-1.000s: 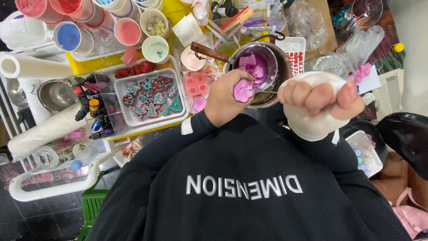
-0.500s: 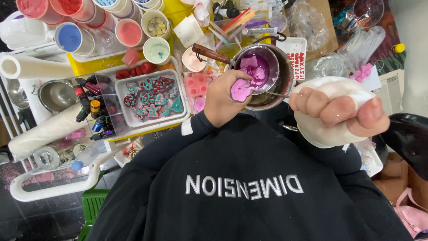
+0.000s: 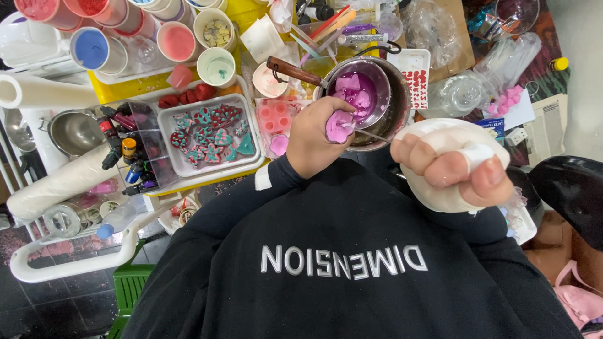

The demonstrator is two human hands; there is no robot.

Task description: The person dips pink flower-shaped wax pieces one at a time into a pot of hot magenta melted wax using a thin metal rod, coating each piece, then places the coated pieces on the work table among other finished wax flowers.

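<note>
**Two hands working over a pot of pink chunks**

Nearest the camera, a black sweatshirt [image 3: 352, 263] with white mirrored lettering is filling the lower half of the view. Just beyond it, the right hand [image 3: 449, 164] is squeezing a white cloth [image 3: 440, 135], its grip closing tight with the fingers [image 3: 440, 169] wrapping over the bunched fabric and the thumb pressing across it. To its left, the left hand [image 3: 314, 141] is curling around a small pink piece [image 3: 339, 127], the grip closing on it so that only the piece's right edge is showing past the fingers. A thin metal stick [image 3: 370, 134] is reaching from that pink piece toward the right hand; which hand is holding it I cannot tell.

The pink piece is sitting at the near rim of a metal pot [image 3: 377, 94] with a wooden handle [image 3: 294, 71], and more pink and purple chunks are lying inside the pot. Left of the left hand, a pink mould [image 3: 276, 119] is resting on the tabletop, and beside it a white tray [image 3: 173, 147] is carrying small red and teal shapes. Small bottles [image 3: 122, 150] are standing at the tray's left edge.

Farther off, cups of colour are crowding the yellow surface: a blue one [image 3: 93, 49], a pink one [image 3: 178, 41] and a pale green one [image 3: 216, 66]. A roll of white paper [image 3: 38, 92] is lying at the far left
</note>
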